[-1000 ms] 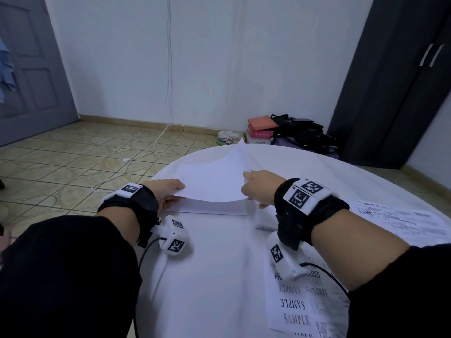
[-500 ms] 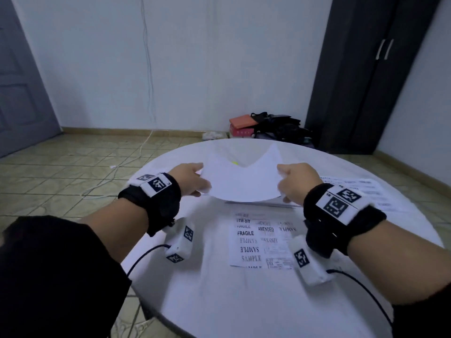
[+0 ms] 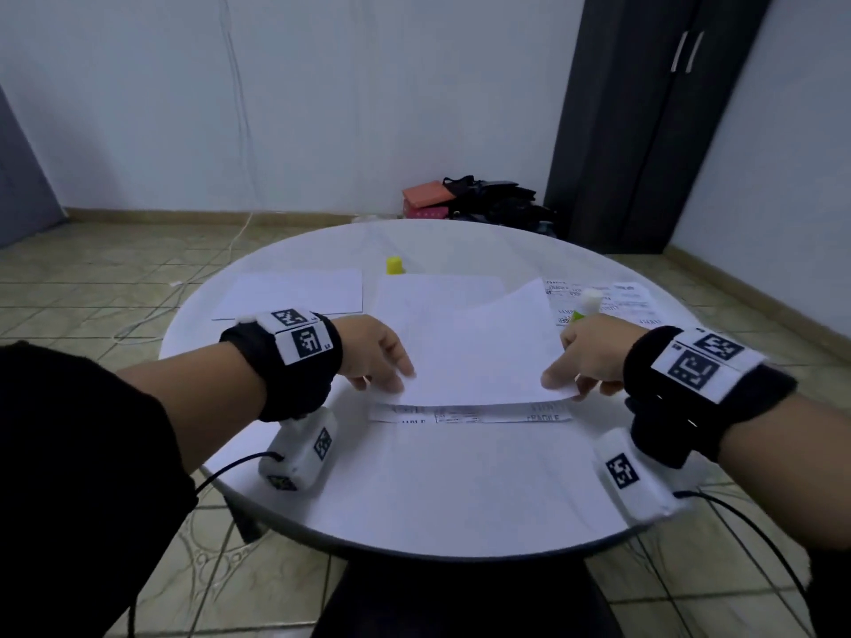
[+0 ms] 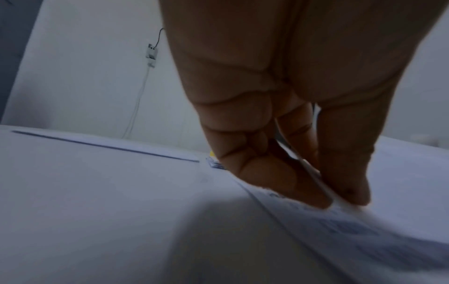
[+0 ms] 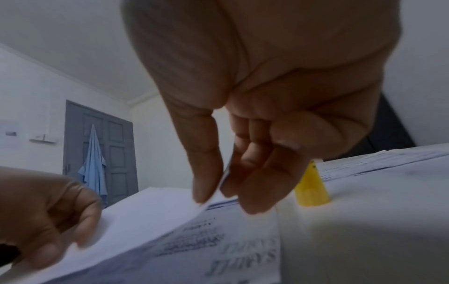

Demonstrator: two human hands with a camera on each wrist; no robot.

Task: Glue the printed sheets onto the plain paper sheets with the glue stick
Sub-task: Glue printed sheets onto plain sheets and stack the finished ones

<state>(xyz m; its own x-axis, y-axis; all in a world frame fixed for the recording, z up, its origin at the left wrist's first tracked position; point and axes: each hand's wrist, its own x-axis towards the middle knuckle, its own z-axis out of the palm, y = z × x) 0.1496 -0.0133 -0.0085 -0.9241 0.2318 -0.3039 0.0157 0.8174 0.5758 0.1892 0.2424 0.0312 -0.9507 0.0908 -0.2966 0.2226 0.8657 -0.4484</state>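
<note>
Plain sheet [image 3: 474,347] is white, blank, held by its two near corners w/ the far edge bowed up, hanging just over a printed sheet [image 3: 474,414] that lies flat on the round white tabletop [image 3: 414,490]. Only a strip of the printed sheet shows at the 6 o'clock edge of the plain one; black text, "FRAGILE" readable.

L to R: a stack of plain paper [image 3: 294,292] lies flat at 10 o'clock, well apart from the hands. Left hand [image 3: 373,352] pinches the near-left corner of the held sheet, thumb & fingers [image 4: 286,184] narrow, paper edge between them in the left wrist view. At 12 o'clock a yellow glue cap [image 3: 394,265] stands upright, just beyond another blank sheet [image 3: 433,287] lying flat under the raised one. Right hand [image 3: 594,356] pinches the near-right corner, thumb over, fingers [image 5: 262,184] under, closed on the paper. Just past that hand at 1 o'clock stands the glue stick [image 3: 587,306], white top, yellow-green body, partly hidden by the knuckles. More printed sheets [image 3: 617,301] lie flat at 2 o'clock, beside the stick.

Both wrists carry black bands w/ marker tags & white camera boxes. On the tiled floor beyond the tabletop: an orange box [image 3: 426,195] & a black bag [image 3: 497,200] by a dark wardrobe [image 3: 654,122].
</note>
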